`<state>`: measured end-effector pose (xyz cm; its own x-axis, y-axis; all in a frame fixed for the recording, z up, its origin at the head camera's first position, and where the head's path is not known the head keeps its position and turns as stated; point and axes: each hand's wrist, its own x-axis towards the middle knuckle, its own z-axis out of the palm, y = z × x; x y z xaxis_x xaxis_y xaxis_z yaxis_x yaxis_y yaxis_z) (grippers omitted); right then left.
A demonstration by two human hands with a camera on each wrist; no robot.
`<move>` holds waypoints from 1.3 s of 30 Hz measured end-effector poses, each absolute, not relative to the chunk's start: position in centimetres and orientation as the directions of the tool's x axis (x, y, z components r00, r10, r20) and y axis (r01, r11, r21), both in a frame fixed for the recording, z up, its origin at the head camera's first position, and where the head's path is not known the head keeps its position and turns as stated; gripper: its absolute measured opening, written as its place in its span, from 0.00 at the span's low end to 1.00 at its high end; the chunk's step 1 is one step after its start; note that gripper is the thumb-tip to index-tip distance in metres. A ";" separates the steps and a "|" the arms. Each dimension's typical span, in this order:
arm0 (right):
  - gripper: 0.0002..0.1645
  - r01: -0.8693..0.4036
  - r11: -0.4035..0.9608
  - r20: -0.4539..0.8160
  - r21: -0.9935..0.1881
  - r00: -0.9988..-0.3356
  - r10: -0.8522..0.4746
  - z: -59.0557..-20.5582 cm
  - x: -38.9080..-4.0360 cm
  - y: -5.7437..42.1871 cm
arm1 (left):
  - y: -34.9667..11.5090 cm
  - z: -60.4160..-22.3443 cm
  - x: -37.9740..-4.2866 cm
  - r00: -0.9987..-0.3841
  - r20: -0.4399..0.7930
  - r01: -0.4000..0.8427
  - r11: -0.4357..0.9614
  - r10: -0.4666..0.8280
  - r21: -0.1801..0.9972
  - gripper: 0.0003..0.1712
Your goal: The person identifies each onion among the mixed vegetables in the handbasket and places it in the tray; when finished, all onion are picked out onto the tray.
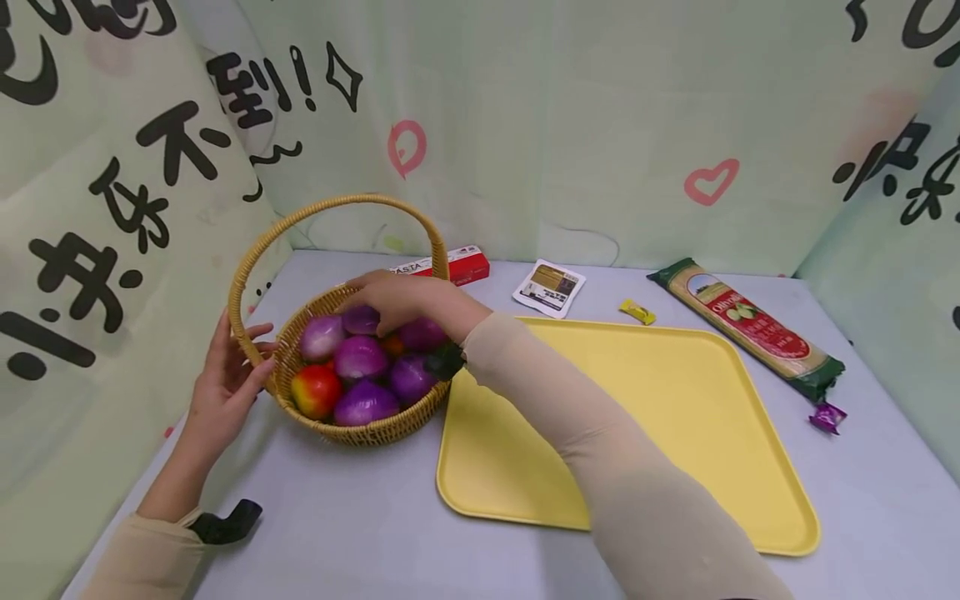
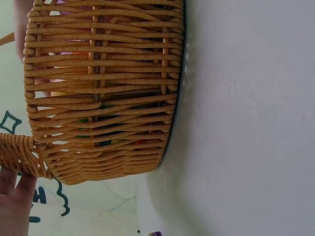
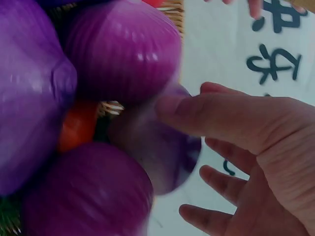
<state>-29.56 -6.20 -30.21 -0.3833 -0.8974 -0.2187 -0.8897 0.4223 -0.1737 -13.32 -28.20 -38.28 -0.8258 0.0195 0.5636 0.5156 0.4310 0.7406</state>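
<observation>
A wicker basket [image 1: 390, 429] with a tall arched handle stands on the left of the table. It holds several purple onions [image 1: 362, 358] and a red-yellow apple-like fruit [image 1: 316, 390]. My left hand [image 1: 225, 392] holds the handle's left base, thumb in front and fingers behind. The left wrist view shows its fingers at the handle base [image 2: 17, 155]. My right hand [image 1: 405, 300] reaches over the basket's back. In the right wrist view its thumb lies against a pale purple onion [image 3: 152, 152], the other fingers spread beside it. Something orange [image 3: 78, 127] shows between the onions.
A yellow tray [image 1: 517, 467] lies right of the basket, under my right forearm. Behind are a red pasta box [image 1: 470, 265], a white packet [image 1: 550, 288] and a yellow candy [image 1: 637, 312]. A noodle pack [image 1: 750, 325] and purple candy [image 1: 827, 417] lie at right.
</observation>
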 end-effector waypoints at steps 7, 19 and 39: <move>0.29 -0.888 0.447 -0.257 -0.109 -0.409 -0.875 -31.3 -29.3 -6.9 | -28.0 -38.6 -13.4 -0.838 0.546 0.497 0.432 0.013 0.753 0.50; 0.15 -0.890 0.441 -0.101 -0.117 -0.431 -0.897 -31.0 -29.9 -6.1 | -28.0 -38.5 -13.5 -0.820 0.571 0.530 0.422 0.035 0.735 0.50; 0.24 -0.812 0.557 -0.095 -0.172 -0.549 -0.830 -31.3 -30.5 -5.1 | -28.0 -38.3 -13.3 -0.841 0.541 0.488 0.436 0.003 0.756 0.50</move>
<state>-30.47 -5.09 -31.28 -0.5492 -0.8302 -0.0954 -0.8123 0.5572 -0.1722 -13.31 -28.01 -38.30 -0.8408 0.0027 0.5414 0.4882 0.4360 0.7560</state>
